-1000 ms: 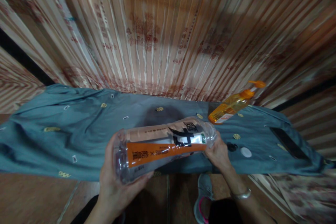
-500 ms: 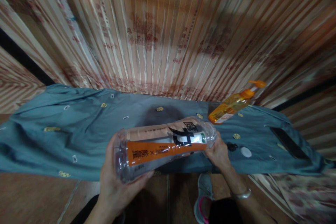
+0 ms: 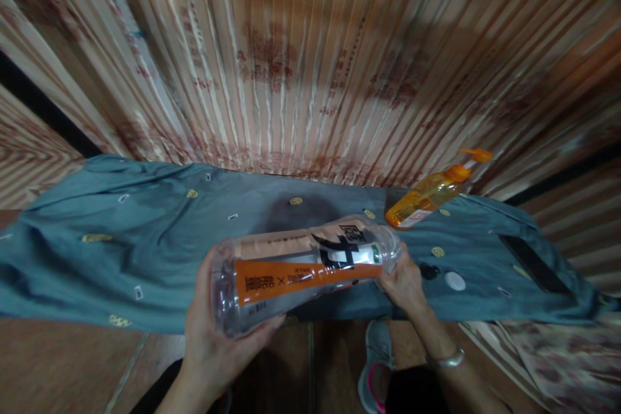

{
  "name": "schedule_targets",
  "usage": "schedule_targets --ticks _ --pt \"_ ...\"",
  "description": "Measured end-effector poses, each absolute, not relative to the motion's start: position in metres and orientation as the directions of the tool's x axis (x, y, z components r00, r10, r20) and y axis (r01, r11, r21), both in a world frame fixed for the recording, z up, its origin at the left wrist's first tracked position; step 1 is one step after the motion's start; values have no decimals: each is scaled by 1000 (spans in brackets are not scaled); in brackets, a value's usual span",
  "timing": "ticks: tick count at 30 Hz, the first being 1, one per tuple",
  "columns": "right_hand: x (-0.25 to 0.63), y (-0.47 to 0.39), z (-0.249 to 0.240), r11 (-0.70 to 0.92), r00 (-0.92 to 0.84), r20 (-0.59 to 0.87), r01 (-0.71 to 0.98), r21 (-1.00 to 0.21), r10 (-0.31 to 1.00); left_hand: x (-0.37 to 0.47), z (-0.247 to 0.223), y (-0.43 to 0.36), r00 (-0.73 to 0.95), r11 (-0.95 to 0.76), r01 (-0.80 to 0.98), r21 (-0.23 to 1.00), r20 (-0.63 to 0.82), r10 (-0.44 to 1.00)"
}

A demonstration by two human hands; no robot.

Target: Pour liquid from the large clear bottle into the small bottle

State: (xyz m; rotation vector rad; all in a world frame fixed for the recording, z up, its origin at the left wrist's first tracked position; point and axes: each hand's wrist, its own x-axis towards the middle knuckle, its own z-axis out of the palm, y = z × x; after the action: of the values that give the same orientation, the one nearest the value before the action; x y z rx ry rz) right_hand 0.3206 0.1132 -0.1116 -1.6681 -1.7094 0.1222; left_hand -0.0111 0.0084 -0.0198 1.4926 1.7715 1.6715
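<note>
Clear bottle (image 3: 301,278) gripped at both ends above a cloth's near edge

The left hand (image 3: 213,330) spreads wide around the bottle's base, thumb along the near side. The right hand (image 3: 402,281) closes more narrowly about the neck end. The bottle lies on its side between them, orange label facing up, and looks raised over the front edge of the teal cloth (image 3: 160,239). Whether its mouth is capped I cannot tell, since the right fingers hide it.

The likeliest trouble is a slip: the plastic looks smooth and thin, and if the left hand's broad hold loosens, the base could drop past the cloth's edge to the tiled floor (image 3: 58,362). Squeezing too hard might buckle the wall and spoil the grip.

Swinging the neck end outward would risk knocking the amber pump bottle (image 3: 429,197), which stands just beyond it. The right hand is also near a small dark object (image 3: 429,271) and a white disc (image 3: 455,281); a low sweep of the wrist could brush both aside. The dark flat slab (image 3: 533,264) farther right seems safer, being well apart from the bottle.
</note>
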Motion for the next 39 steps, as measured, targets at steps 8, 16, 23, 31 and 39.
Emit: schedule_targets --ticks 8,16,23,31,39 --pt "321 114 -112 151 106 417 831 -536 903 -27 -26 10 -357 -194 521 831 419 835" --pt "321 113 -112 147 106 418 835 -530 902 -23 -28 9 -393 -197 479 856 409 823" --pt "320 114 -111 151 98 416 837 -526 904 -35 -29 10 -339 -175 480 860 365 867" --pt "320 114 -111 155 104 429 837 -525 897 -20 -26 9 -382 -193 510 838 421 823" --pt "319 114 -109 122 125 392 827 -549 911 -39 -34 11 -262 -259 554 791 460 848"
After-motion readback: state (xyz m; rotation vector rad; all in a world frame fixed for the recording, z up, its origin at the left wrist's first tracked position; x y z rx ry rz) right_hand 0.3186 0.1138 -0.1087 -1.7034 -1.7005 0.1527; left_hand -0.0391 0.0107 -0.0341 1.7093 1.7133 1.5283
